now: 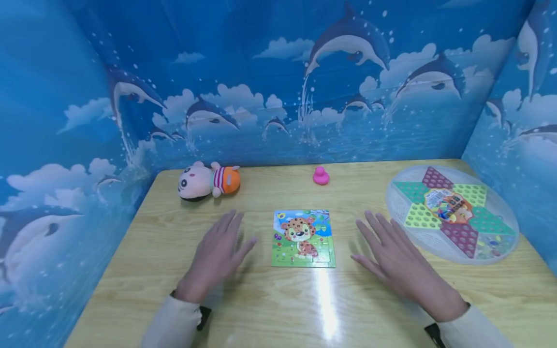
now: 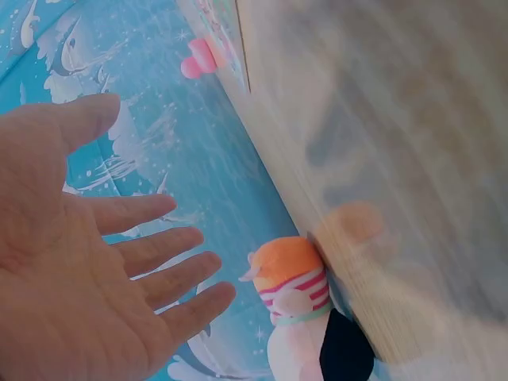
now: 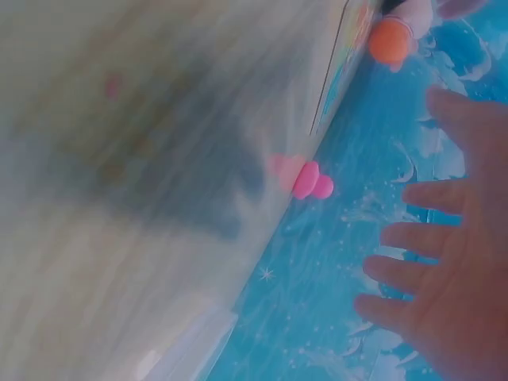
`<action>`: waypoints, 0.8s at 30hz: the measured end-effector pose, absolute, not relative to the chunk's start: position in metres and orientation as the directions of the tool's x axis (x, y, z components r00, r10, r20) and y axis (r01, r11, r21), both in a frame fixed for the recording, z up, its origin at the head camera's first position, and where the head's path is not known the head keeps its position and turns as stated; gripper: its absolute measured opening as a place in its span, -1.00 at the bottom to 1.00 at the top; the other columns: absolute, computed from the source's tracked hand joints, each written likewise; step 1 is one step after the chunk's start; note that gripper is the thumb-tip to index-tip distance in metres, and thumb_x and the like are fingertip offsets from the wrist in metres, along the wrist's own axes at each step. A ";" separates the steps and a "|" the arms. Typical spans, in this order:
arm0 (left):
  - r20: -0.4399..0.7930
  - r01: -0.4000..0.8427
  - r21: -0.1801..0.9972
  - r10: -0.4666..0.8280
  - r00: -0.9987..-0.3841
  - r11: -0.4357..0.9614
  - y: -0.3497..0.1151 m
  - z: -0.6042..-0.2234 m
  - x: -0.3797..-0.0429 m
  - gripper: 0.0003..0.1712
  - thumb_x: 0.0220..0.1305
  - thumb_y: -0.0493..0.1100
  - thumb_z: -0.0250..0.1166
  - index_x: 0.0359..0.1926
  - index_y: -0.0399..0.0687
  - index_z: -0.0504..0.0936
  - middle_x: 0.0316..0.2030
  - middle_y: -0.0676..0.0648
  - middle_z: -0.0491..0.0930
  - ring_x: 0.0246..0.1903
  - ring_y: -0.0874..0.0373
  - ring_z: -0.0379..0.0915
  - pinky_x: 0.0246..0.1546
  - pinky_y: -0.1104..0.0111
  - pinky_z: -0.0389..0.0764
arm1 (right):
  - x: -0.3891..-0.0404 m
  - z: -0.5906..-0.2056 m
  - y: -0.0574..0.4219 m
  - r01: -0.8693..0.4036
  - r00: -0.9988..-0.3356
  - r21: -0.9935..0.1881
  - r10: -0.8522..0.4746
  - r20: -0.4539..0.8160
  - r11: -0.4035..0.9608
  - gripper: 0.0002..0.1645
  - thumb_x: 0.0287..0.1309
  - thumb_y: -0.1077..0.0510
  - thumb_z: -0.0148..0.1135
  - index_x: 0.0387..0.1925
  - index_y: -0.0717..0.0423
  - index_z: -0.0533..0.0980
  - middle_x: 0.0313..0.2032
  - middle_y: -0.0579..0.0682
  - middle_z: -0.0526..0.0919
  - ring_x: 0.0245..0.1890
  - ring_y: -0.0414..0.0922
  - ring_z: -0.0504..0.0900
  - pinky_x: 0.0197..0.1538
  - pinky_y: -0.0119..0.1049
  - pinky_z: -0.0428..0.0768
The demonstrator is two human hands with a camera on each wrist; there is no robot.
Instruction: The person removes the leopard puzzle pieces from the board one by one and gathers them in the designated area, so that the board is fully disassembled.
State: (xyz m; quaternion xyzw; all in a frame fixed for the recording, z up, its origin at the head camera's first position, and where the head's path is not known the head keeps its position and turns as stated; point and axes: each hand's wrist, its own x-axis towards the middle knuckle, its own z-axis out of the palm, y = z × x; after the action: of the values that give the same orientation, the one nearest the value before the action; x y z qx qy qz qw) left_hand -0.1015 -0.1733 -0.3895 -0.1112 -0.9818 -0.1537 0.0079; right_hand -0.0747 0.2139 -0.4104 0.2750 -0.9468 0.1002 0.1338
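Between the two hands, a square picture puzzle (image 1: 303,238) with a cartoon leopard lies flat on the wooden table. My left hand (image 1: 216,253) hovers to its left with straight, slightly spread fingers and holds nothing. On the puzzle's other side my right hand (image 1: 393,258) is spread in the same way, also holding nothing. In the left wrist view the left palm (image 2: 71,270) shows bare, thumb apart from the fingers. The right wrist view shows the right palm (image 3: 468,270) bare as well.
A plush doll (image 1: 209,181) with an orange bottom and striped top lies at the back left. A pink rubber duck (image 1: 321,176) sits at the back middle. On the right, a round Chinese checkers board (image 1: 452,212) lies near the right hand. Dolphin-print curtains (image 1: 278,96) enclose the table.
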 end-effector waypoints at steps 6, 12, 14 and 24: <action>0.034 0.237 0.346 0.241 -0.970 0.908 -0.169 -0.385 -0.117 -0.21 0.41 0.20 0.26 0.46 -0.14 0.32 0.46 -0.27 0.24 0.44 -0.20 0.15 0.36 -0.17 0.24 | -0.085 -0.407 0.205 -0.555 -0.823 -0.143 -0.516 0.238 0.819 -0.15 0.42 -0.22 0.13 0.46 0.26 0.24 0.46 0.34 0.20 0.45 0.34 0.15 0.45 0.25 0.12; -0.002 0.252 0.368 0.272 -0.962 0.895 -0.161 -0.388 -0.133 -0.28 0.38 0.16 0.31 0.40 -0.12 0.41 0.38 -0.22 0.37 0.38 -0.13 0.26 0.34 -0.09 0.34 | -0.095 -0.405 0.196 -0.564 -0.824 -0.152 -0.541 0.171 0.811 -0.15 0.43 -0.23 0.12 0.46 0.26 0.24 0.46 0.34 0.21 0.45 0.33 0.18 0.45 0.25 0.11; -0.010 0.253 0.382 0.278 -0.961 0.889 -0.158 -0.390 -0.137 -0.30 0.37 0.15 0.33 0.37 -0.10 0.44 0.35 -0.20 0.41 0.34 -0.11 0.31 0.31 -0.06 0.39 | -0.097 -0.405 0.193 -0.568 -0.822 -0.156 -0.548 0.154 0.808 -0.15 0.44 -0.25 0.10 0.47 0.25 0.24 0.47 0.33 0.20 0.45 0.32 0.18 0.46 0.25 0.10; -0.037 0.269 0.470 0.323 -0.946 0.841 -0.143 -0.402 -0.157 -0.35 0.36 0.15 0.34 0.31 -0.11 0.52 0.25 -0.19 0.49 0.21 -0.09 0.43 0.21 0.01 0.50 | -0.111 -0.409 0.176 -0.596 -0.800 -0.232 -0.593 0.092 0.769 -0.12 0.45 -0.29 0.04 0.50 0.21 0.19 0.52 0.26 0.10 0.49 0.29 0.11 0.48 0.23 0.05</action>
State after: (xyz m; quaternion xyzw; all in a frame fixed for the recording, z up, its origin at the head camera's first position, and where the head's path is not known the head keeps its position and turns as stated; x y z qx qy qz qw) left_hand -0.1573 -0.1426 -0.4021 -0.1545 -0.9577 -0.2359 -0.0576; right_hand -0.1108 0.1760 -0.4089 0.3160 -0.9404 0.1258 0.0068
